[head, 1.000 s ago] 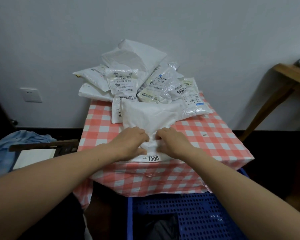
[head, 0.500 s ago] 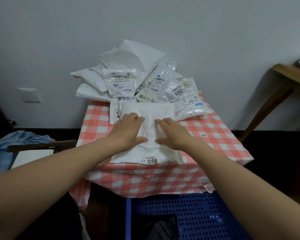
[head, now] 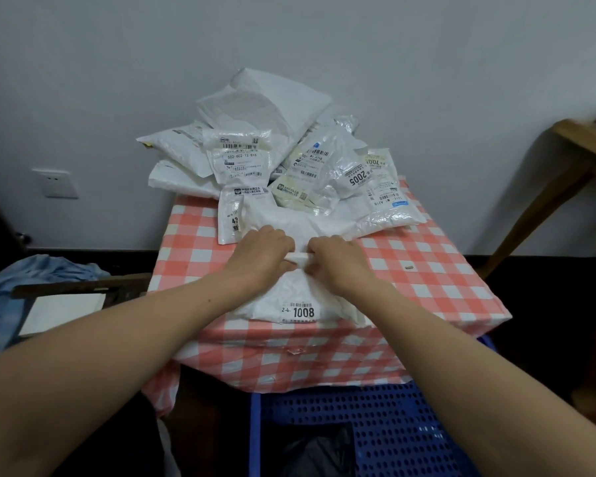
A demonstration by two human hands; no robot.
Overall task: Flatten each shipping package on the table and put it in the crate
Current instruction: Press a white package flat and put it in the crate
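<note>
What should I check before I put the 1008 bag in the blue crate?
1. Both hands on the bag: ok. The left hand and right hand grip the 1008 package.
2. Bag flat: not ok. A fold is bunched up between the hands.
3. Bag free of the pile: cannot tell. Its far edge meets the pile.
4. Crate open on top: ok. It stands below the table.
5. Room in the crate: cannot tell. A dark thing lies inside.

A crumpled white package (head: pixel 300 297) labelled 1008 lies at the checked table's (head: pixel 427 270) near edge, blue crate (head: pixel 393 425) below.
</note>
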